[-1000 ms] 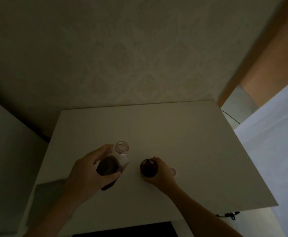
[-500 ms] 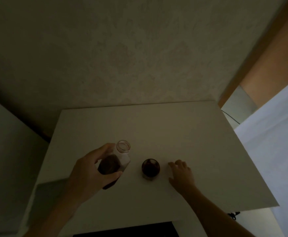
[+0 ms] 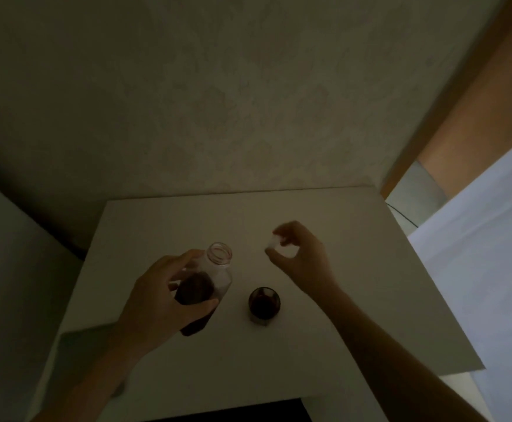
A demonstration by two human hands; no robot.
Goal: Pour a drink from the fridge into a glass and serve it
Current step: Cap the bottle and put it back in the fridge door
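A clear bottle (image 3: 215, 269) with an open neck and dark drink in its lower part stands tilted on the white table (image 3: 324, 324). My left hand (image 3: 160, 300) is wrapped around its body. To its right stands a small glass (image 3: 264, 303) filled with dark drink, with no hand on it. My right hand (image 3: 302, 254) hovers above the table behind the glass, with a small white cap (image 3: 273, 242) pinched between thumb and fingers, to the right of the bottle's mouth.
The table stands against a pale patterned wall (image 3: 248, 102). A dark gap (image 3: 233, 415) lies under the table's near edge. A brown door frame (image 3: 461, 95) and a bright white surface (image 3: 486, 254) are at the right. A thin cable (image 3: 402, 214) runs past the table's far right corner.
My right hand let go of the glass, reached to the table at its right, then rose up and back holding the white cap. The bottle stayed in my left hand.
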